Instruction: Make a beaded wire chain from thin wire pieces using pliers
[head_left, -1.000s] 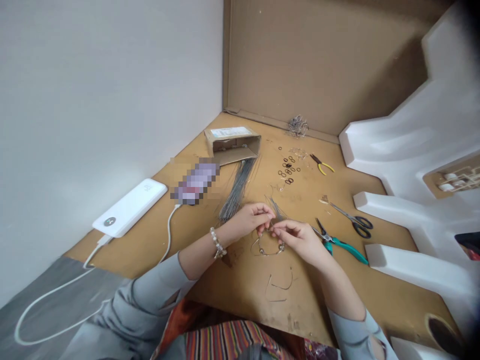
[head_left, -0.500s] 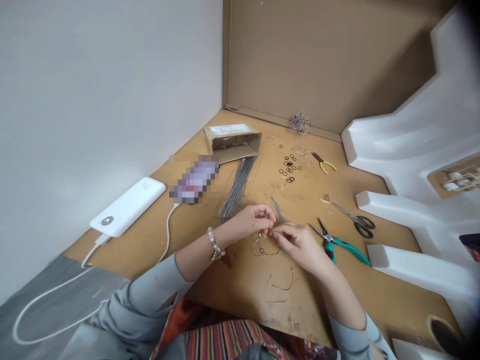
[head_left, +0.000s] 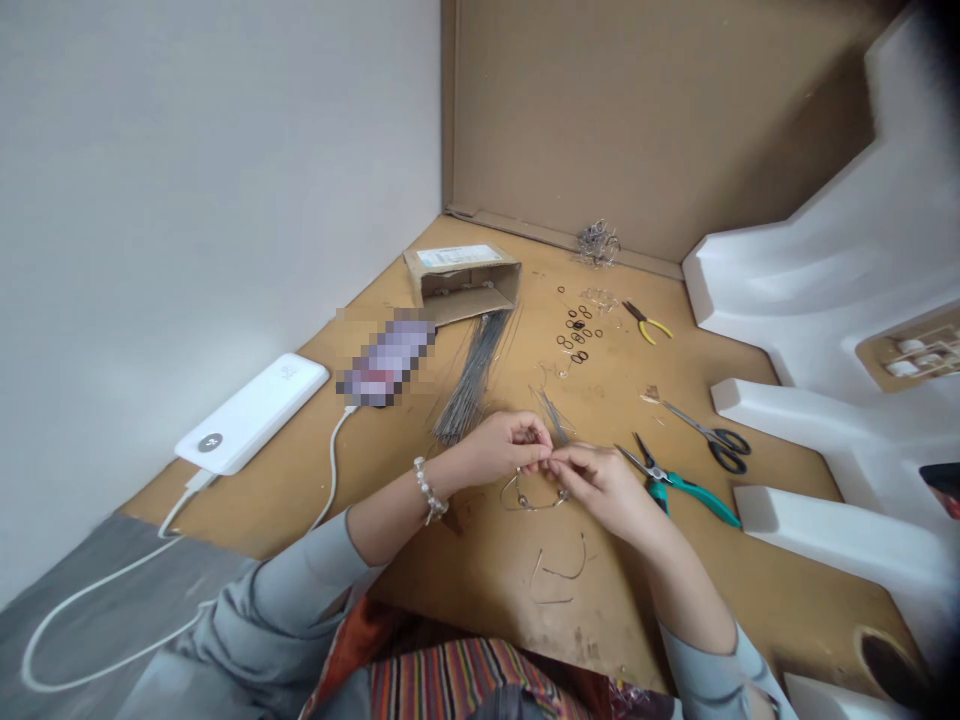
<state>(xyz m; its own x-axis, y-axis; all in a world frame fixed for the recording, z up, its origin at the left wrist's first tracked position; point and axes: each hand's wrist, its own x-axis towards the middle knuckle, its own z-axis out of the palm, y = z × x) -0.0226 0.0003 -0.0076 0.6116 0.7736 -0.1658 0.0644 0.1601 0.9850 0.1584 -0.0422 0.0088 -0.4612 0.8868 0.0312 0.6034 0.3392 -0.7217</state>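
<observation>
Fingertips of my left hand [head_left: 523,444] and my right hand [head_left: 602,482] meet in a pinch over the tabletop. Both are closed on thin wire, most of which the fingers hide. Just below them shows a bent wire piece [head_left: 534,508] with small round bits on it; I cannot tell whether it hangs from the fingers or rests on the table. Nearer my body lie a few loose curved wires [head_left: 564,574]. Beyond my hands is a small bunch of short wires [head_left: 553,415]. A thick bundle of straight grey wires [head_left: 472,385] lies beyond my left wrist.
Teal-handled pliers [head_left: 694,497], scissors [head_left: 709,432] and yellow-handled pliers [head_left: 646,322] lie right. Dark rings [head_left: 577,340] and a wire heap [head_left: 598,243] are farther back. An open cardboard box [head_left: 465,285], a blurred phone [head_left: 390,360] and a white power bank [head_left: 255,412] stand left.
My hands have shifted very slightly, with the fingertips still together. A little more of the bent wire's right end shows beside my right fingers. The view has moved a touch.
</observation>
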